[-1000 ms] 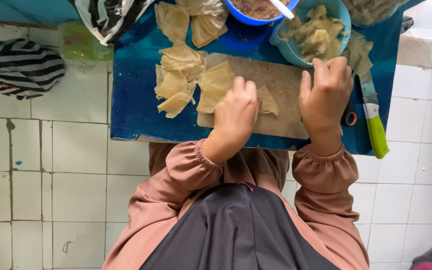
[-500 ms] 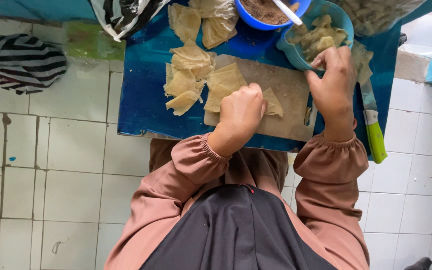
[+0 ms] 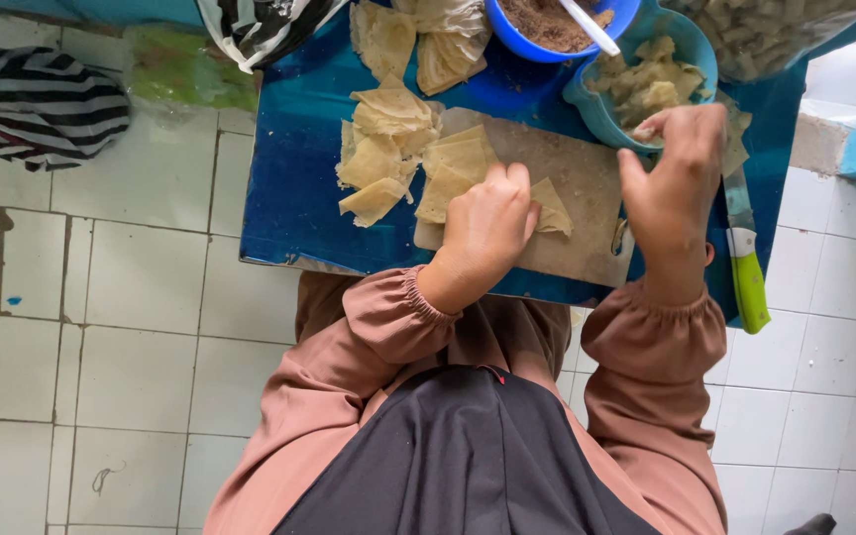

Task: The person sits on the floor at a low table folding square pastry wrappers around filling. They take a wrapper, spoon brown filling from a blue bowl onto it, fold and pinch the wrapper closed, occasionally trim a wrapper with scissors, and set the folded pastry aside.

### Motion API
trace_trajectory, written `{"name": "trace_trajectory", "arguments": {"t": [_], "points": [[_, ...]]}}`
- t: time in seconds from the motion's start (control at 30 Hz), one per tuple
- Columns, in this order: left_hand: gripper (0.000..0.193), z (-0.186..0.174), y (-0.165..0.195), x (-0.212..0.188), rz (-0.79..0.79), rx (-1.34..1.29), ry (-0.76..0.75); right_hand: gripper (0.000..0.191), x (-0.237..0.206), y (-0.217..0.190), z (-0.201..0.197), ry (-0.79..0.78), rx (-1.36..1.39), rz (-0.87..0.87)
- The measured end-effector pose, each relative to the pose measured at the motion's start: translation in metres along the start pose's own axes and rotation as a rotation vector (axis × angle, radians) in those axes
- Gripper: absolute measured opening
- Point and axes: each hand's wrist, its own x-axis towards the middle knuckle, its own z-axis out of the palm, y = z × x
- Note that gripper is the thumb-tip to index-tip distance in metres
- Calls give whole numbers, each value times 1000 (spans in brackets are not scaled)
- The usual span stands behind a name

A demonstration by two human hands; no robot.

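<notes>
My right hand [image 3: 674, 168] has lifted off the wooden board [image 3: 577, 213] and gone up to the rim of the light blue bowl [image 3: 596, 104] at one o'clock, where its fingers [image 3: 656, 124] are pinched close together; I cannot tell whether they grip one of the folded dumplings [image 3: 646, 84] heaped inside. My left hand [image 3: 487, 223] has barely shifted: it rests curled, knuckles up, on a pale dough wrapper [image 3: 552, 208] on the board, pressing rather than gripping it. I judge one piece has just gone into the bowl and the next wrapper is under the left hand. More wrappers [image 3: 383, 159] lie at ten o'clock on the blue table [image 3: 289, 198]. A green-handled knife [image 3: 745, 267] lies at three o'clock, untouched.
</notes>
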Motion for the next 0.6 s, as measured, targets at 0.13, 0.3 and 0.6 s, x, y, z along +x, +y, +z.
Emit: {"name": "trace_trajectory", "arguments": {"t": [0.13,0.3,0.6], "points": [[34,1,1,-2,-32,45,-18,29,-26,-29,4,-89,49,-199],[33,2,2,-4,-30,104,-4,47,-43,-47,9,-149,-388,-385],[31,-4,3,-8,-18,85,15,63,-52,-33,1,-240,-658,-405]]}}
